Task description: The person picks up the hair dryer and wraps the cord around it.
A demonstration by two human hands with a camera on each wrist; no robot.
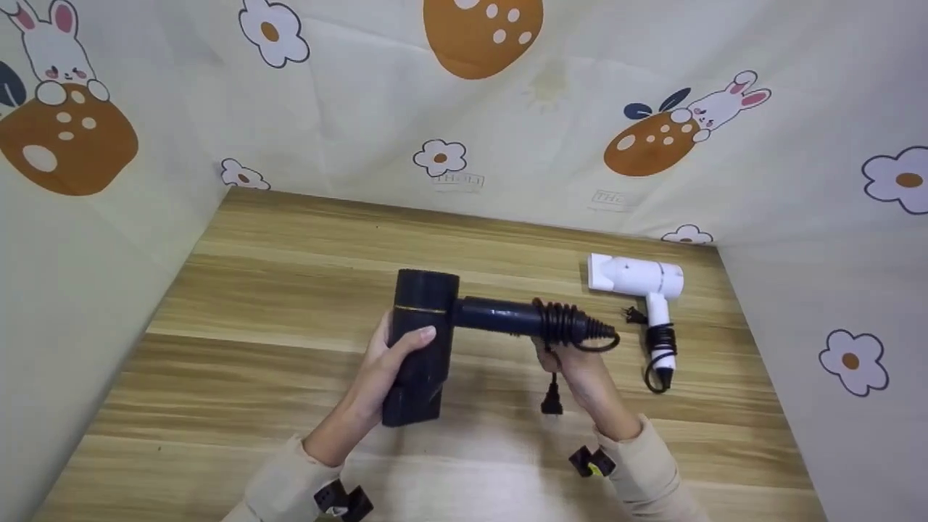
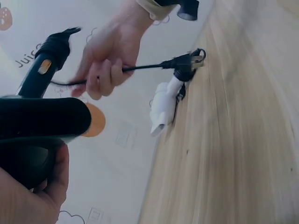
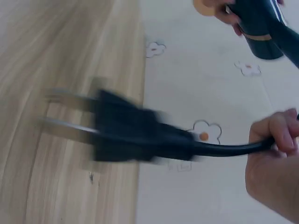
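Note:
A black hair dryer [image 1: 424, 348] with a thin gold ring is held up above the table. My left hand [image 1: 388, 362] grips its barrel, thumb across the front. The handle points right, and black cord is coiled round its end [image 1: 562, 324]. Beneath that end, my right hand [image 1: 576, 370] curls its fingers round the cord [image 2: 140, 68], as the left wrist view shows. From that hand hangs the two-pin plug [image 1: 552, 400], large and blurred in the right wrist view. In the head view the handle and coils partly cover the right fingers.
A white hair dryer [image 1: 641, 275] lies at the back right of the wooden table [image 1: 290, 290], its black cord [image 1: 660, 339] wound round the handle. Pale cloth walls [image 1: 348, 116] with rabbit and flower prints stand behind and on both sides.

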